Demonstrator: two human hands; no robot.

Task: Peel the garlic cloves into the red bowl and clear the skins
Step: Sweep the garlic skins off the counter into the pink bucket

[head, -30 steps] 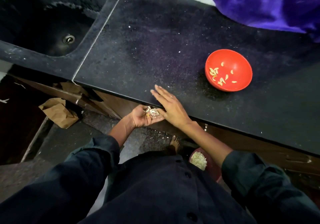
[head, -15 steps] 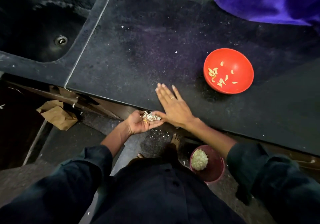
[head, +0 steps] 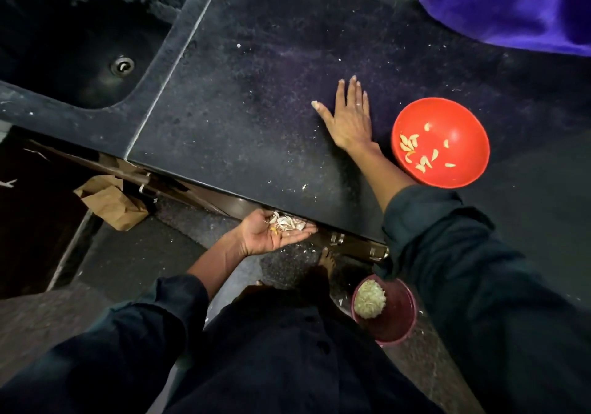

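1. Head view looks down on a black speckled countertop [head: 256, 119] that fills most of the scene, dusted with pale flecks and a few skin scraps near its front edge.
2. Dark floor [head: 134, 253] lies below the counter's front edge, also littered with pale bits.
3. At the counter's far right corner, a purple cloth [head: 499, 1] drapes over the surface.
4. At the counter's left end, a black sink [head: 80, 29] is set in, with a metal drain [head: 122, 65] at its bottom.
5. Toward the counter's right side sits the red bowl [head: 460, 119], holding peeled garlic cloves [head: 419, 153] scattered across its bottom.
6. On the floor by the person's foot stands a dark red bin [head: 399, 321] with a heap of pale skins inside.
7. A brown paper bag [head: 110, 204] lies on the floor to the left.
8. Right hand [head: 348, 119] lies flat on the counter just left of the bowl, fingers straight and spread, grasping nothing.
9. Left hand [head: 271, 234] is cupped palm-up just under the front edge, fingers loosely extended, carrying garlic skins [head: 286, 221].
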